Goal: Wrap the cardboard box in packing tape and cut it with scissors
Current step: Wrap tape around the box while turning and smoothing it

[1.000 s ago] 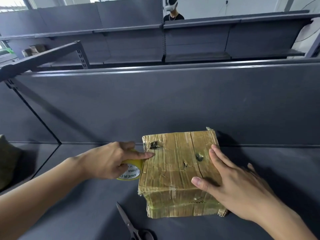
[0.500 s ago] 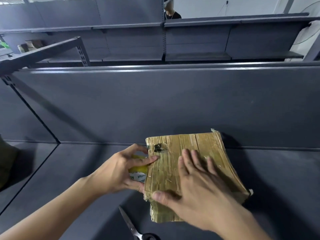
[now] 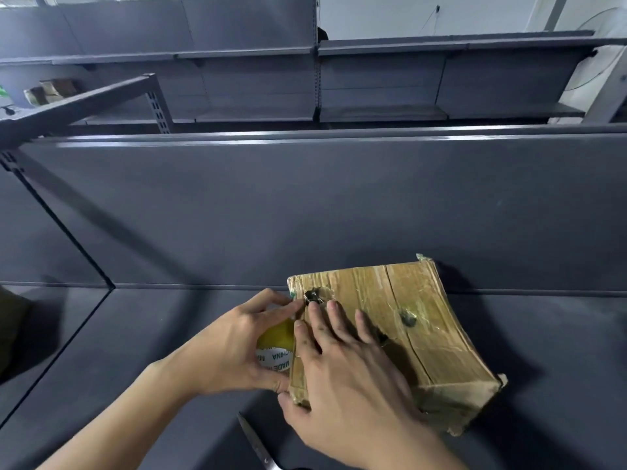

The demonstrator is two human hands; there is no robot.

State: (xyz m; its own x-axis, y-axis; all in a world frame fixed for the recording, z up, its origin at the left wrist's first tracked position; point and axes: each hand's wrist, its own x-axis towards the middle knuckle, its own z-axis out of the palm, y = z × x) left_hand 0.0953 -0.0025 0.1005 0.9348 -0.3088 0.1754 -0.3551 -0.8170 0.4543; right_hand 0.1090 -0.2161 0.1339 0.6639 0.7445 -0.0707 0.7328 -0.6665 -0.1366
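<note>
Both hands [image 3: 342, 371] — closer at box [image 3: 437, 320].

dark grey shelf [image 3: 135, 334] carries taped cardboard box [image 3: 427, 327]; scissors [image 3: 258, 446] lie near front edge.

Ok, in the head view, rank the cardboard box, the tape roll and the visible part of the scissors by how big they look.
1. Cardboard box, clearly the largest, though the right hand covers part.
2 and 3. Tape roll and scissors: unsure. The left hand hides much of the roll, and the frame edge cuts off the scissors.
</note>
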